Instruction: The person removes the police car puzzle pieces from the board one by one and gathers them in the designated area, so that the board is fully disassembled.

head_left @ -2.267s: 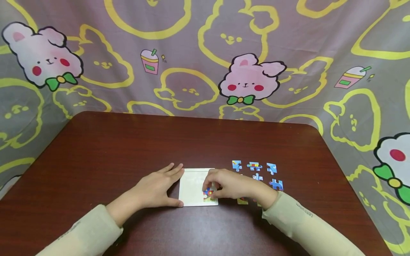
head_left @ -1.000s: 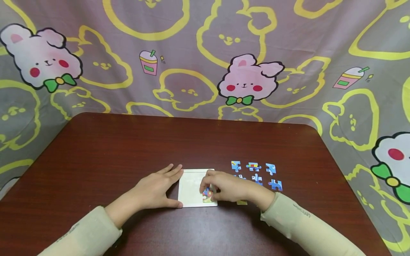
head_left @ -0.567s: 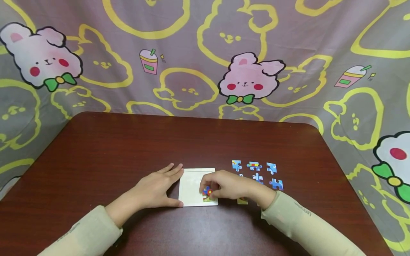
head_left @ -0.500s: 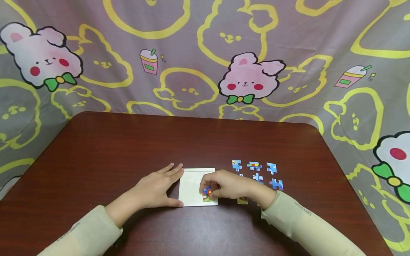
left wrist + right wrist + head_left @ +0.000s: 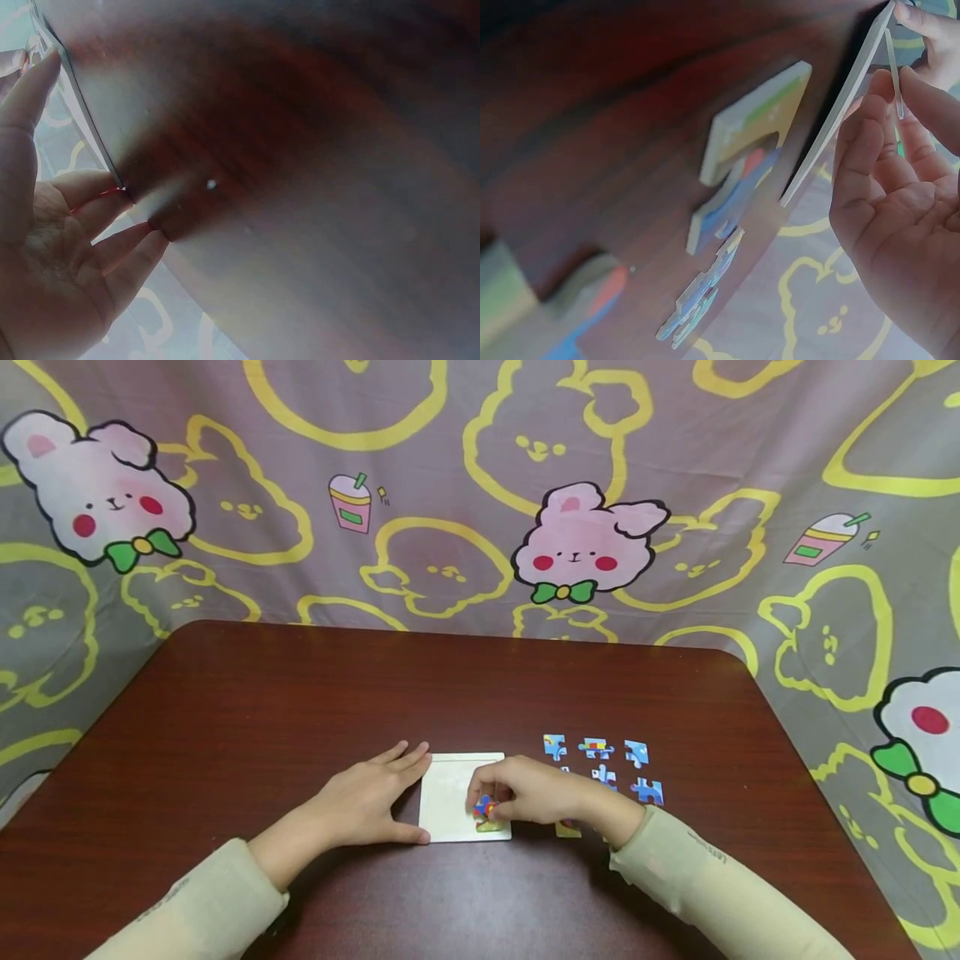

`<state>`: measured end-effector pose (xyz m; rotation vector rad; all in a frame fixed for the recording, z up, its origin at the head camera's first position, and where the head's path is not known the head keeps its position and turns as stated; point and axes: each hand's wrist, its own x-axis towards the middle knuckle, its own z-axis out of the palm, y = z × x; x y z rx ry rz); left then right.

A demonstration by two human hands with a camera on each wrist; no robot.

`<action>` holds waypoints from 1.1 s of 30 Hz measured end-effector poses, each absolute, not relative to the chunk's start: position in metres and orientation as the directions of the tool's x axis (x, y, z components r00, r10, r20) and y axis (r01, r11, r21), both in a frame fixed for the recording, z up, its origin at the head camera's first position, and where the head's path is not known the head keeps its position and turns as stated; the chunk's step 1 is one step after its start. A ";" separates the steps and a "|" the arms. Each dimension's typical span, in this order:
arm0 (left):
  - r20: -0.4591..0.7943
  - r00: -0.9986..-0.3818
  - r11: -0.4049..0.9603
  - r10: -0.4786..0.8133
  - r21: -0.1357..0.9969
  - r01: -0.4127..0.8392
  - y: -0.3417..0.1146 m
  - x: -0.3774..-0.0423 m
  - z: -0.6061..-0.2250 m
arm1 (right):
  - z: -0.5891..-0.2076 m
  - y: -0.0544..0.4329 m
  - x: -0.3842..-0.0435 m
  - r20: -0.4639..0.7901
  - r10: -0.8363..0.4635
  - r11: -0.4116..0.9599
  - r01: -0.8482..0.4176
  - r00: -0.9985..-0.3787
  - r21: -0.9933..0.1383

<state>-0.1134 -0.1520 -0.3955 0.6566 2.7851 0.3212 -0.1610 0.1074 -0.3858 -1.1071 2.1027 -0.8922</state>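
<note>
A white square board [image 5: 448,793] lies on the table in the head view. My left hand [image 5: 358,803] rests at its left edge, fingers and thumb stretched out against the rim. Over the board's lower right corner, my right hand [image 5: 534,789] pinches a colourful jigsaw piece [image 5: 486,820] between thumb and fingers. In the right wrist view this jigsaw piece [image 5: 895,79] shows edge-on in the fingertips, just above the board [image 5: 840,116]. The left wrist view has the left hand [image 5: 71,255] with its fingertips at the board's edge [image 5: 88,127].
Several loose jigsaw pieces [image 5: 596,749] lie in rows to the right of the board, some hidden behind my right hand and forearm. The brown table [image 5: 315,693] meets a patterned curtain [image 5: 442,485] at its back.
The right hand and its jigsaw piece have shifted slightly left, staying over the board's lower right corner. My left hand keeps its place at the board's edge.
</note>
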 end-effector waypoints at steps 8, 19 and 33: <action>-0.203 -0.861 0.871 0.466 0.273 0.408 -0.152 -0.114 -0.395 | -0.385 0.113 -0.161 -0.170 -0.860 0.421 -0.481 -0.481 -0.769; -0.193 -0.859 0.867 0.474 0.274 0.417 -0.152 -0.112 -0.395 | -0.380 0.126 -0.159 -0.192 -0.830 0.452 -0.431 -0.523 -0.781; -0.206 -0.857 0.869 0.473 0.272 0.414 -0.152 -0.112 -0.394 | -0.378 0.151 -0.159 -0.174 -0.807 0.461 -0.418 -0.564 -0.783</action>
